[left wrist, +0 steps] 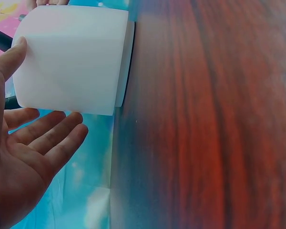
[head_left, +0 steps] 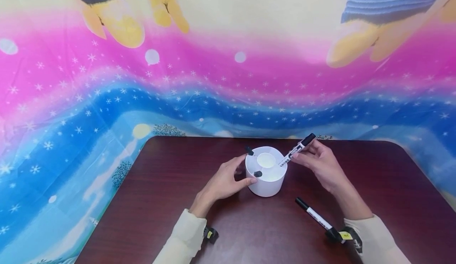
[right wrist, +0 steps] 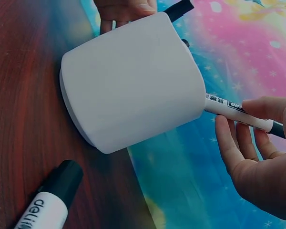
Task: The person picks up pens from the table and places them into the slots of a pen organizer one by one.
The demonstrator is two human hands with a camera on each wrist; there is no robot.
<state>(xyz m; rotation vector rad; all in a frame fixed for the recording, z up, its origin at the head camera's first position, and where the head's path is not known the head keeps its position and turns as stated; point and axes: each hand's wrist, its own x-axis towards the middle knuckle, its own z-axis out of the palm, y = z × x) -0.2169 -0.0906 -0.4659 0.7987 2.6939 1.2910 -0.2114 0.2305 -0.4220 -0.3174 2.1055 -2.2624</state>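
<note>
A round white pen holder [head_left: 268, 185] with an open round centre stands upright on the table. Two black marker ends [head_left: 258, 173] stick out of its top on the left side. My left hand [head_left: 224, 180] steadies the holder from the left, thumb on the near wall and fingertips along the other side, as the left wrist view shows. Between thumb and fingers, my right hand [head_left: 322, 163] pinches a white marker [head_left: 296, 151] with a black cap. It slants, cap up, with its lower end in the holder's right side. In the right wrist view the holder [right wrist: 133, 86] hides that end.
Another black-capped marker [head_left: 318, 218] lies on the dark red wooden table [head_left: 160, 185], its end beneath the right wrist's strap. Behind the table's far edge hangs a colourful cloth [head_left: 213, 70] with snowflakes.
</note>
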